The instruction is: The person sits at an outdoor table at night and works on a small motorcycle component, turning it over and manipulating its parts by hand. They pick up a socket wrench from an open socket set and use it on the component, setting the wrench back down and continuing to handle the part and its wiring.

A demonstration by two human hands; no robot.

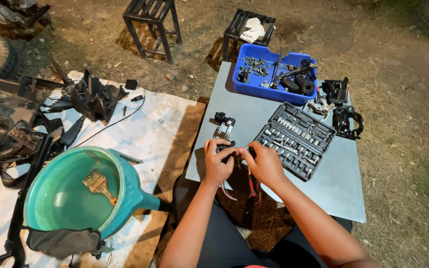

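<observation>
Two hands meet over the near edge of a grey table [323,188], both closed round one small black part [234,151] with wires [250,186] hanging below it. The left hand [218,164] grips the part's left end, fingers curled on top. The right hand [264,163] pinches its right end, fingers bent tight; what the fingertips do there is too small to tell. Just right of the right hand lies an open socket set [296,139]. Just beyond the left hand sits a small bracket [224,124]. Farther beyond both hands stands a blue tray [269,92] of bolts and black parts. Well left of the left hand, on a white sheet [160,124], a teal basin [120,188] holds a brush [99,184].
</observation>
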